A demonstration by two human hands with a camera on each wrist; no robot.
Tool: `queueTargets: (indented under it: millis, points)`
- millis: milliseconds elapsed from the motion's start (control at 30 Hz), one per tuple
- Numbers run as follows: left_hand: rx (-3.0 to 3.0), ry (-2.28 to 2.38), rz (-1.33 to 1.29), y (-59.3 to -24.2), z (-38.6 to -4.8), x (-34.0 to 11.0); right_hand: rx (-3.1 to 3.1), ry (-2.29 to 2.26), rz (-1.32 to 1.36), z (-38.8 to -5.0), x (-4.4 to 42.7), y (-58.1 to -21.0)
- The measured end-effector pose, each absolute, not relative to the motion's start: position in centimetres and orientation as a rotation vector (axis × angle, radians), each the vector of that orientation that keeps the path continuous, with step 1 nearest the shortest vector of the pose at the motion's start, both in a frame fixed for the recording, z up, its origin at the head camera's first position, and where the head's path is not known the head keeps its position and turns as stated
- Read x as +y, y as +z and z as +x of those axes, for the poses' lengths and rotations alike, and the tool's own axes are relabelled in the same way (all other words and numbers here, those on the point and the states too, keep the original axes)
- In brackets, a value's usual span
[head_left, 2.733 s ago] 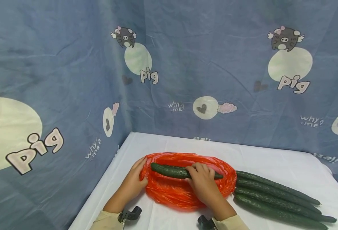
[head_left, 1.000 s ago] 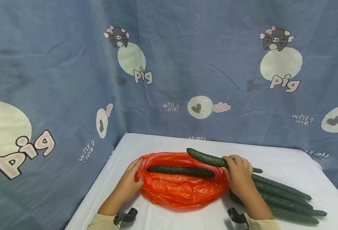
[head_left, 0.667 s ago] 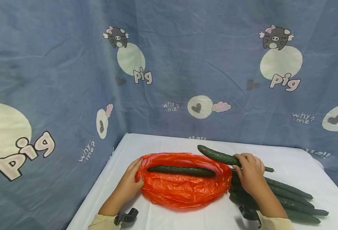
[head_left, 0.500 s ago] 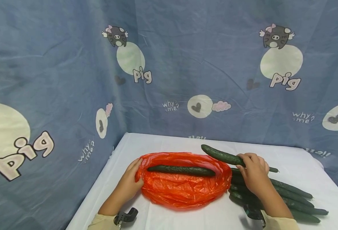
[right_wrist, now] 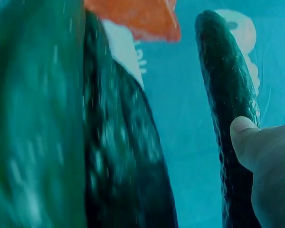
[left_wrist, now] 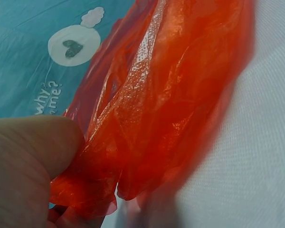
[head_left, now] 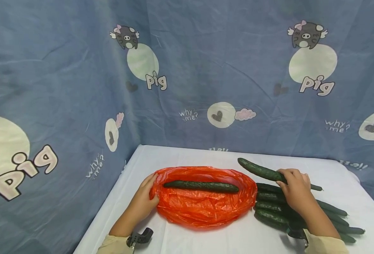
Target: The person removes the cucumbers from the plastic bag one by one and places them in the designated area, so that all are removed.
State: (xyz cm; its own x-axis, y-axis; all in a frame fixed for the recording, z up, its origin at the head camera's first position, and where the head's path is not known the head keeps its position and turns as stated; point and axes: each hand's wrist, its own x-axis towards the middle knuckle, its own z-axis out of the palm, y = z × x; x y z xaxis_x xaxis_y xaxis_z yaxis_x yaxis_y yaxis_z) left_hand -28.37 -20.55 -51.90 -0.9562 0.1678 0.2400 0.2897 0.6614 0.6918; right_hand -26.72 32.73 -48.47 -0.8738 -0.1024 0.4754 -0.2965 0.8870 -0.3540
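Note:
My left hand point(head_left: 145, 197) grips the left rim of a red plastic bag point(head_left: 202, 211), and in the left wrist view the thumb point(left_wrist: 38, 156) presses the crumpled film against the fingers. The bag lies with its mouth spread wide. One dark green cucumber point(head_left: 202, 186) lies lengthwise inside it. To the right, my right hand point(head_left: 298, 188) holds another cucumber point(head_left: 260, 171) around its middle, raised over a row of cucumbers point(head_left: 271, 218). Its thumb point(right_wrist: 244, 137) lies along the cucumber's side in the right wrist view. Part of the row is hidden behind my right hand and forearm.
Several cucumbers lie side by side right of the bag, their left ends close to its rim. White cloth covers the table point(head_left: 177, 157). A blue printed curtain point(head_left: 180, 70) stands along the back and left sides.
My right hand has lifted a cucumber out of the bag and carried it right, over the row. Another cucumber now shows in the bag. My left hand keeps its grip on the rim.

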Motion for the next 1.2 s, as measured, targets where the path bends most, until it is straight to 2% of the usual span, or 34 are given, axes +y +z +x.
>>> queueTargets:
  millis: [567,1200]
  points:
    - [-2.732,-1.187,-0.356,-51.7,-28.3,-20.6,-2.861,0.506,0.286,-27.9,36.6,-49.0]
    - [-2.731,-1.197,-0.356,-51.7,-28.3,-20.6,-3.062,0.604,0.287,-28.8,38.3,-49.3]
